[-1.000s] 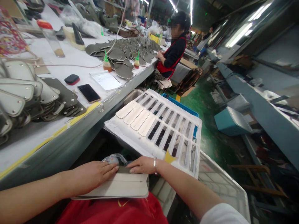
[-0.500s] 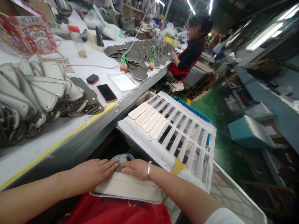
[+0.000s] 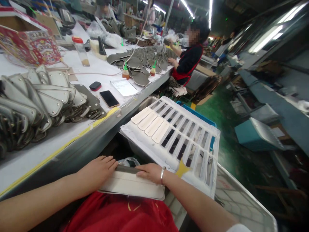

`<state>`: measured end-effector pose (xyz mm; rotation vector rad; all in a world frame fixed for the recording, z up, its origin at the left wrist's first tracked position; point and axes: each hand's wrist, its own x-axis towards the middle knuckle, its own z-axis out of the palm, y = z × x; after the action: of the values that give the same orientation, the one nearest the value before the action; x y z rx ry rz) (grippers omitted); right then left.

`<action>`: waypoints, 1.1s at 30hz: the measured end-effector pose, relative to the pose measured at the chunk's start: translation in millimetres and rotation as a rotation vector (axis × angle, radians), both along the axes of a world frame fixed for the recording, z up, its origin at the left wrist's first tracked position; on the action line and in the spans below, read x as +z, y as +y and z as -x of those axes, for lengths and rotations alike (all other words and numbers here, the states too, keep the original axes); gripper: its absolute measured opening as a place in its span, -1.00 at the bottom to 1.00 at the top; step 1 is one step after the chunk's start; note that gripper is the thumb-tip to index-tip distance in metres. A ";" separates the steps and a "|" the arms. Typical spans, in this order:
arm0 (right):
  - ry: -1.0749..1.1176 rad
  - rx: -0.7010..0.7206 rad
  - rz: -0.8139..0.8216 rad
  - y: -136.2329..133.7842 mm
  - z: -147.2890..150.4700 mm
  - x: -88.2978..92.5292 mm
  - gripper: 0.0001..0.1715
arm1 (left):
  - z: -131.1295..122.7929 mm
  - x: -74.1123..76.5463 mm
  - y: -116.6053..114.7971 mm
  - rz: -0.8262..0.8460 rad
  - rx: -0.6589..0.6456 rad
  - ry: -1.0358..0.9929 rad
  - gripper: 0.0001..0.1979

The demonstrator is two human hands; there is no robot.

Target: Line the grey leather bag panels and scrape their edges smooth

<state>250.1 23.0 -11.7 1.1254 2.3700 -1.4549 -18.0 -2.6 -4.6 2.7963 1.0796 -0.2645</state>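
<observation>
Worktable (image 3: 36, 151) runs along my left, with a fanned stack of grey panels (image 3: 41, 100) on it. A white slotted tray (image 3: 137, 137) sits ahead and to my right, four cream strips (image 3: 151, 122) lying in its near-left slots. The flat grey-white panel (image 3: 130, 188) lies on my lap over the red apron (image 3: 120, 212), long axis left-right across my body, right end a bit lower. Both hands are on it, palms down, nothing gripped. Left hand (image 3: 98, 170) covers the left end, fingers slightly spread, tips at the far edge. Right hand (image 3: 151, 172) is flat near the middle of the far edge, fingers together and pointing left. The fingertips face each other with a short gap over the darker far-edge band. The panel lies under and just toward me from both sets of tips; the right hand sits closer to its centre. A phone (image 3: 109, 98) lies on the table, well apart from my hands.
</observation>
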 end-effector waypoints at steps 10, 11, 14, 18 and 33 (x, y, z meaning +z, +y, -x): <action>0.135 -0.580 -0.804 -140.6 -54.1 -1.2 -0.78 | -89.6 -11.2 -70.6 0.173 0.056 -0.437 -0.80; 0.122 -0.628 -0.837 -149.9 -53.3 -9.3 -0.86 | -97.1 -12.6 -73.7 0.174 0.075 -0.417 -0.85; 0.133 -0.746 -0.905 -162.2 -48.0 -26.6 -0.90 | -107.8 -12.9 -74.8 0.143 0.086 -0.355 -0.83; 0.130 -0.790 -0.923 -160.0 -43.9 -27.4 -0.89 | -110.4 -7.2 -71.0 0.145 0.072 -0.316 -0.79; -0.116 -1.182 -0.387 -156.0 -33.7 -28.4 -0.65 | -134.3 7.0 -65.9 0.100 0.195 -0.156 -0.77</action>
<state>283.9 -133.1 -40.1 2.8973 1.9195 -0.9993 116.3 -68.5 2.4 2.5530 1.2525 -0.0754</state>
